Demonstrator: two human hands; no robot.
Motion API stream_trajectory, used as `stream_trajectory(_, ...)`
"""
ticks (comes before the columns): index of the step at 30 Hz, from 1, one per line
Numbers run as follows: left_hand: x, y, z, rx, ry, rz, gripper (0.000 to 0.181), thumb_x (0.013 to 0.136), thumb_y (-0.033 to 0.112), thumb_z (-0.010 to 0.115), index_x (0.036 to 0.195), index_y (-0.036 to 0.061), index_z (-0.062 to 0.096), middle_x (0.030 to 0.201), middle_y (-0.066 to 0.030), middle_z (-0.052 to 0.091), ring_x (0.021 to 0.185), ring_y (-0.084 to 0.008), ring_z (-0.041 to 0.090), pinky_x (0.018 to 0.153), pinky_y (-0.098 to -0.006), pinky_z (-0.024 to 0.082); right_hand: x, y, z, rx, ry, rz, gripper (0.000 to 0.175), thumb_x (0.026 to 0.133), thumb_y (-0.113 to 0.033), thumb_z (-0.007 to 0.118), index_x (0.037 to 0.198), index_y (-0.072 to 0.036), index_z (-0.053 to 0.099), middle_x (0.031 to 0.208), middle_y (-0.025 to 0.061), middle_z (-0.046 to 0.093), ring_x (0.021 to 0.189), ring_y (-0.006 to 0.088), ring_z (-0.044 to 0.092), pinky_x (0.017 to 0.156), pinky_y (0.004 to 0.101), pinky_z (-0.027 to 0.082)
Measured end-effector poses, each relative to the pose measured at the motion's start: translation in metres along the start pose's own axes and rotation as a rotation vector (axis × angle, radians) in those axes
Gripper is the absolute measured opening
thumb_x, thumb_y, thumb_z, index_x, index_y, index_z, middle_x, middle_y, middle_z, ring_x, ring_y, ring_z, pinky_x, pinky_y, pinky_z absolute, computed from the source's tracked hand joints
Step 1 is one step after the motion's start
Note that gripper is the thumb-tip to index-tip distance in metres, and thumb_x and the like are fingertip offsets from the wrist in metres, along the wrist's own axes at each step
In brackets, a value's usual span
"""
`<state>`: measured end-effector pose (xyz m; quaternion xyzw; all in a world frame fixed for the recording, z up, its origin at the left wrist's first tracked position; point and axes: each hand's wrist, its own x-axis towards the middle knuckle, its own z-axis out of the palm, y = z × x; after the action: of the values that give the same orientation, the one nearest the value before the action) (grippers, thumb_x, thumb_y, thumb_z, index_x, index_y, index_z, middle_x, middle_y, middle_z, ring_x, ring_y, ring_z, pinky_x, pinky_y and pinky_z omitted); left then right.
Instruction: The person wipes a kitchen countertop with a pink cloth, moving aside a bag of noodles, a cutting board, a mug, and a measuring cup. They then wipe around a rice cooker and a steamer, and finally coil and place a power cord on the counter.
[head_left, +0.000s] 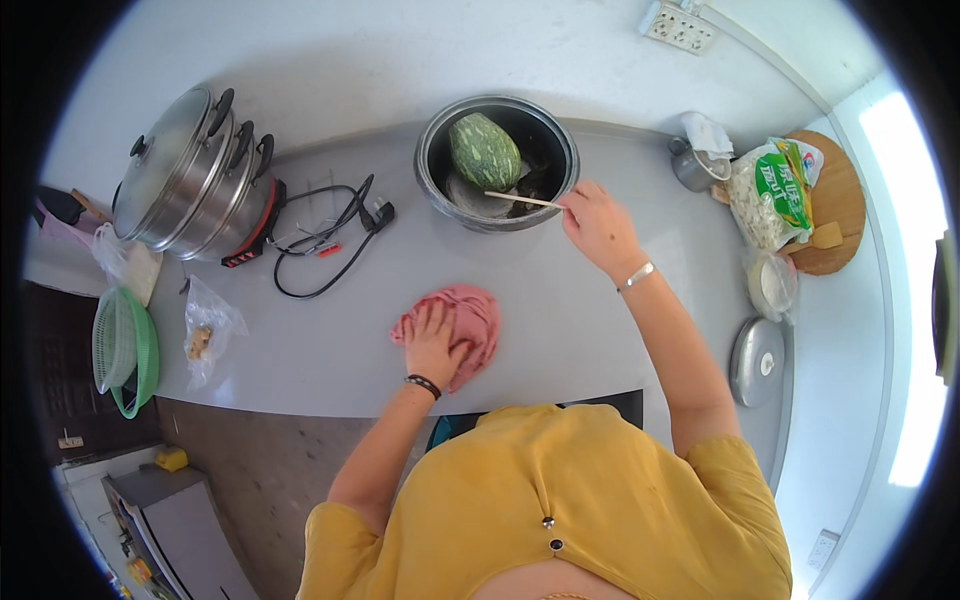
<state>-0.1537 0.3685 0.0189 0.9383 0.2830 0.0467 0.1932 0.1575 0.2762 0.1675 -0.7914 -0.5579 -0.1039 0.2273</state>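
Under my left hand (433, 341) lies a crumpled pink cloth (476, 322) on the grey countertop (585, 322); the fingers are spread flat over it. My right hand (600, 225) pinches one end of a thin, light-coloured stick (525, 199), which looks like a chopstick. Its other end reaches over the opening of a dark metal pot (472, 217) near the wall. Inside the pot rests a green mottled squash (486, 152), leaning on the pot's far left side. Something dark lies at the pot's bottom right, too unclear to name.
At left stand a stacked steel steamer (202, 202), a black power cord (300, 292), a plastic bag holding ginger (199, 343) and a green basket (150, 360). On the right are a metal mug (694, 171), a food bag (757, 202), a round wooden board (844, 202) and a pot lid (750, 375).
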Motion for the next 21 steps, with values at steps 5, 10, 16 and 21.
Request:
stream_trajectory(5, -0.018, 0.046, 0.007, -0.012, -0.202, 0.197, 0.075, 0.077, 0.044, 0.071, 0.14, 0.0131, 0.047, 0.152, -0.0081, 0.035, 0.143, -0.0309, 0.025, 0.115, -0.0579, 0.017, 0.026, 0.02, 0.018, 0.167, -0.047, 0.053, 0.013, 0.087, -0.013, 0.061, 0.098, -0.008, 0.067, 0.094, 0.0069, 0.06, 0.09, 0.0236, 0.06, 0.071, 0.035, 0.053)
stream_trajectory(10, -0.006, 0.066, 0.008, -0.089, -0.178, 0.07, 0.085, 0.07, 0.045, 0.077, 0.143, 0.0161, 0.043, 0.152, -0.0038, 0.036, 0.144, -0.0269, 0.025, 0.118, -0.0567, 0.011, 0.009, 0.057, 0.069, 0.8, 0.326, 0.767, 0.034, 0.092, -0.028, 0.061, 0.115, -0.003, 0.06, 0.096, 0.0061, 0.062, 0.082, 0.0183, 0.062, 0.07, 0.0326, 0.054)
stream_trajectory(16, 0.017, 0.064, 0.011, -0.075, -0.211, -0.013, 0.087, 0.068, 0.041, 0.079, 0.143, 0.019, 0.043, 0.153, -0.0028, 0.035, 0.144, -0.0262, 0.025, 0.118, -0.0555, 0.01, 0.031, 0.058, 0.073, 1.343, -0.306, 1.059, 0.036, 0.087, -0.03, 0.064, 0.108, -0.001, 0.056, 0.088, 0.0067, 0.066, 0.072, 0.0171, 0.062, 0.065, 0.0321, 0.055)
stream_trajectory(21, 0.038, 0.073, 0.007, -0.082, -0.197, -0.04, 0.09, 0.066, 0.039, 0.081, 0.144, 0.019, 0.042, 0.153, -0.003, 0.035, 0.144, -0.0264, 0.025, 0.118, -0.0562, 0.01, 0.034, 0.078, 0.086, 1.437, -0.215, 1.102, 0.021, 0.081, -0.009, 0.061, 0.099, 0.0, 0.055, 0.083, 0.0085, 0.063, 0.069, 0.0203, 0.064, 0.062, 0.0396, 0.057)
